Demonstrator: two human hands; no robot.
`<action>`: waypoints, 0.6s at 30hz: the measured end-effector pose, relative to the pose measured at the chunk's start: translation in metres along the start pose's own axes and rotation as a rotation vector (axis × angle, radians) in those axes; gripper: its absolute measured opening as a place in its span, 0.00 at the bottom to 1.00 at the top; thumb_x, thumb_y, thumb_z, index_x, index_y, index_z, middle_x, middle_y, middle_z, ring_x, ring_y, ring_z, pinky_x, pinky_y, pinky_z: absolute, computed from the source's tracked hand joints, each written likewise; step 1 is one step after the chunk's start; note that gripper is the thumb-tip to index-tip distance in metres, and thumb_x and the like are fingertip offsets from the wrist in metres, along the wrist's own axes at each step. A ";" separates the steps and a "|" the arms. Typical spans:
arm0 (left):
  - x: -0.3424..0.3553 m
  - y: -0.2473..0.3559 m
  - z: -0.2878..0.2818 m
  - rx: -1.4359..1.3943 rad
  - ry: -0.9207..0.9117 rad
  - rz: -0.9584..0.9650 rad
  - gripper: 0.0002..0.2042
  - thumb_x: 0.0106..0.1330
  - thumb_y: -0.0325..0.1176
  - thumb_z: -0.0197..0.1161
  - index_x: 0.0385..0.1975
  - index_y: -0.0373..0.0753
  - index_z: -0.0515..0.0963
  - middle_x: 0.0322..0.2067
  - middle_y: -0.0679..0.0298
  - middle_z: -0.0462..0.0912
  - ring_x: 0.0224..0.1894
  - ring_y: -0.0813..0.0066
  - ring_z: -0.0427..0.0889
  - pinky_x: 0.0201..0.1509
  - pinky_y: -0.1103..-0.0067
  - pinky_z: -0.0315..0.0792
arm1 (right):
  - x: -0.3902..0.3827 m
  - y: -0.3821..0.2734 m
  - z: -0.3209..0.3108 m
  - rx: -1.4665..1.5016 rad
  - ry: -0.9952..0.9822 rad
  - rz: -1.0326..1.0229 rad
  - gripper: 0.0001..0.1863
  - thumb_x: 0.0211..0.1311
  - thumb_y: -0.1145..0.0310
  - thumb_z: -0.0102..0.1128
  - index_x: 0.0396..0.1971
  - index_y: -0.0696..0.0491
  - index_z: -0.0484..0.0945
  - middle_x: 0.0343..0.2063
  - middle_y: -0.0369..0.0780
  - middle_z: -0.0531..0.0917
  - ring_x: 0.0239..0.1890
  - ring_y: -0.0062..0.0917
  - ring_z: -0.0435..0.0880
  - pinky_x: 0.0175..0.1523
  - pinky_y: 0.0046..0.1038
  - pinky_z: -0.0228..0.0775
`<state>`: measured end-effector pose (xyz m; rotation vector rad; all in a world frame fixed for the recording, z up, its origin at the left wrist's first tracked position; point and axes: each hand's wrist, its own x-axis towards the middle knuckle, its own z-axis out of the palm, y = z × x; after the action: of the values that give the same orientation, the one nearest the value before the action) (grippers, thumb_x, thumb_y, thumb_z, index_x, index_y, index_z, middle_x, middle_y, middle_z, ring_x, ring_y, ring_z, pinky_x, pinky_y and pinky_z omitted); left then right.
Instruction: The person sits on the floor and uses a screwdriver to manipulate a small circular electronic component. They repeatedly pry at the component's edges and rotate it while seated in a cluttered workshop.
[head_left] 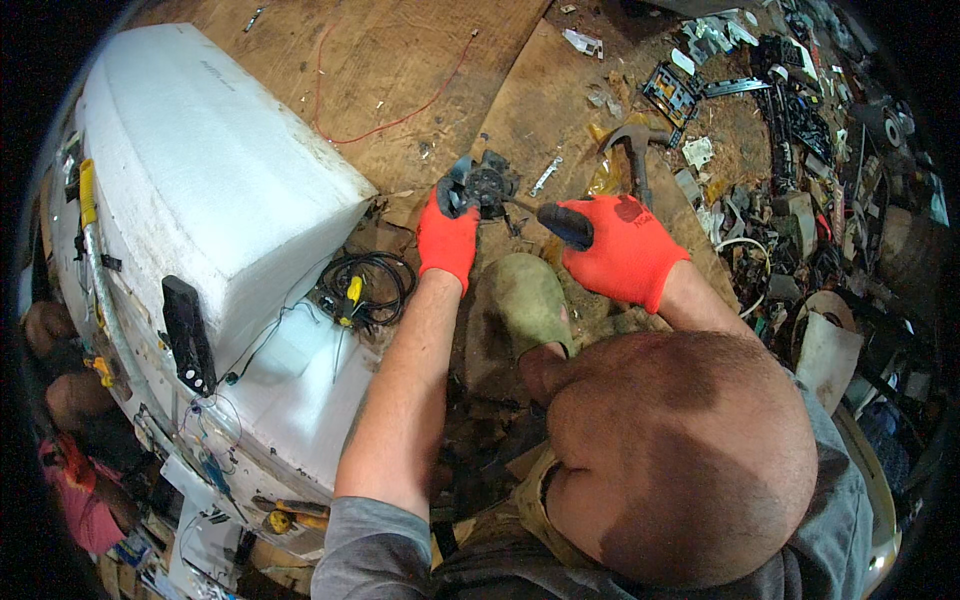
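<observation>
Bare knee [690,440] looms closest! Beyond it, the gloved left hand [450,228] grips a dark mechanical part [492,186] over the brown board [420,70]; the gloved right hand [620,245] clutches a thin-shafted tool [524,208] pointing at it, hammer [637,150] lying near.

worn brown floor boards [420,60], scrap heap [800,195] at right, big white block [205,150] at left

Left glove [447,245] and right glove [625,255] are red, foam block [220,150] white, cable [408,290] black.
</observation>
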<state>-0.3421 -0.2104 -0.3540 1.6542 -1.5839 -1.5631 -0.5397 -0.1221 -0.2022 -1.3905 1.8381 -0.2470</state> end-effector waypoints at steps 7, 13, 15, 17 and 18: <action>0.012 -0.028 0.001 0.040 0.022 0.064 0.21 0.60 0.28 0.66 0.55 0.38 0.75 0.48 0.54 0.83 0.49 0.61 0.82 0.55 0.70 0.73 | 0.005 -0.015 -0.013 -0.043 -0.085 0.060 0.20 0.49 0.61 0.57 0.41 0.54 0.83 0.34 0.52 0.85 0.41 0.48 0.83 0.48 0.43 0.76; 0.014 -0.032 0.002 0.012 0.013 0.035 0.22 0.59 0.29 0.67 0.56 0.38 0.75 0.49 0.54 0.83 0.50 0.61 0.82 0.56 0.70 0.73 | 0.013 -0.021 -0.014 -0.063 -0.108 0.053 0.17 0.48 0.63 0.56 0.36 0.54 0.83 0.35 0.53 0.84 0.41 0.50 0.83 0.48 0.45 0.75; 0.013 -0.029 0.002 0.000 0.004 0.035 0.22 0.60 0.28 0.67 0.56 0.38 0.75 0.49 0.54 0.83 0.50 0.62 0.82 0.55 0.71 0.73 | 0.012 -0.017 -0.010 -0.056 -0.053 0.024 0.17 0.48 0.63 0.56 0.36 0.54 0.83 0.35 0.52 0.84 0.41 0.50 0.82 0.48 0.45 0.75; 0.009 -0.016 0.004 -0.035 -0.026 0.024 0.22 0.60 0.27 0.66 0.56 0.38 0.75 0.48 0.55 0.83 0.50 0.63 0.82 0.55 0.71 0.73 | 0.008 -0.012 -0.009 -0.052 -0.028 0.023 0.17 0.48 0.63 0.56 0.37 0.54 0.83 0.35 0.52 0.84 0.42 0.50 0.82 0.48 0.45 0.75; 0.009 -0.016 0.002 -0.039 -0.022 0.034 0.21 0.60 0.27 0.66 0.56 0.38 0.75 0.48 0.55 0.84 0.50 0.64 0.82 0.55 0.72 0.73 | 0.007 -0.015 -0.011 -0.054 -0.030 0.020 0.18 0.48 0.63 0.56 0.38 0.54 0.83 0.35 0.52 0.84 0.42 0.49 0.82 0.49 0.44 0.75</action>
<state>-0.3389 -0.2121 -0.3724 1.5867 -1.5747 -1.5895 -0.5372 -0.1375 -0.1892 -1.4049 1.8451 -0.1665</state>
